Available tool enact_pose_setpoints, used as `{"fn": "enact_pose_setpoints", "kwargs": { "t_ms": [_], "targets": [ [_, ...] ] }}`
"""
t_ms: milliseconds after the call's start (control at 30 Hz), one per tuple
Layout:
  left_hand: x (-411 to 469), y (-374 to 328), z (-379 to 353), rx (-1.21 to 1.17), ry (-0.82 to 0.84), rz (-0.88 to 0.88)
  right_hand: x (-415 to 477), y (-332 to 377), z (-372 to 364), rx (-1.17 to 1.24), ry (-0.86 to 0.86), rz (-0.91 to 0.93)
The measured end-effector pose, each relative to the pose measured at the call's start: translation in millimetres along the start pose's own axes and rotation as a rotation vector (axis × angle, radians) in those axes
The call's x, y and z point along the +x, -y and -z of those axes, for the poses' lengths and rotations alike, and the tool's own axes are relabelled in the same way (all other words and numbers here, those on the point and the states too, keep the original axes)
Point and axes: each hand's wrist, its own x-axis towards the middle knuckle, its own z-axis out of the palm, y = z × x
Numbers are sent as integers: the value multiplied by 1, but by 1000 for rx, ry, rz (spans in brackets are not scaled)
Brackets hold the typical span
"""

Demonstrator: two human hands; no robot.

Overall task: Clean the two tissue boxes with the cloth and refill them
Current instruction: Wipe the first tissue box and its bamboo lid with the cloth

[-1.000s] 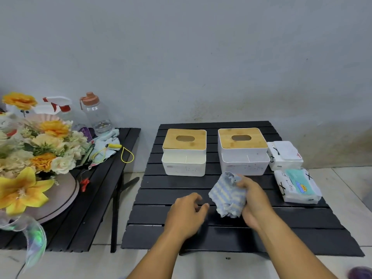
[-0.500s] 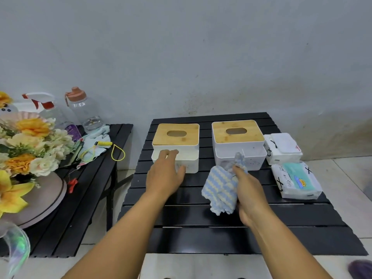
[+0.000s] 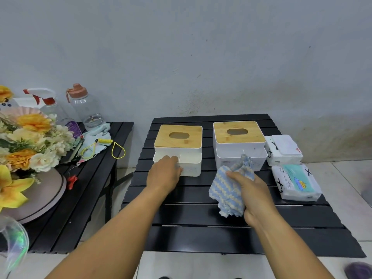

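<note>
Two white tissue boxes with bamboo lids stand side by side at the back of the black slatted table (image 3: 201, 234). My left hand (image 3: 164, 174) grips the front rim of the left tissue box (image 3: 179, 146). My right hand (image 3: 254, 195) holds a blue-and-cream striped cloth (image 3: 227, 188), which hangs just in front of the right tissue box (image 3: 238, 143). Two tissue packs lie to the right: a white pack (image 3: 282, 149) behind, and a pack with a teal label (image 3: 297, 181) in front.
A second black table (image 3: 94, 178) stands to the left with a flower arrangement (image 3: 26, 141), a spray bottle (image 3: 50, 105), a clear water bottle (image 3: 86, 107), a light cloth and a yellow cord (image 3: 116, 148). The wall rises right behind both tables.
My left hand reached forward from the table's front and took hold of the left box's front rim. My right hand kept the cloth and moved a little toward the right box.
</note>
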Motion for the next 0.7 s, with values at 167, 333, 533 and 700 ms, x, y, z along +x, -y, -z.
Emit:
{"fn": "enact_pose_setpoints", "kwargs": {
  "t_ms": [167, 333, 533, 700],
  "targets": [
    [-30, -5, -2, 48, -10, -9, 2, -2, -2, -62, -56, -20],
    [-56, -8, 2, 79, 25, 12, 2, -3, -4, -101, -55, -26],
    [-79, -14, 5, 87, 80, 30, 0, -1, -2, -70, -69, -12],
    [-94, -20, 11, 138, 140, 11, -1, 2, -2, -69, -82, 32]
  ]
}}
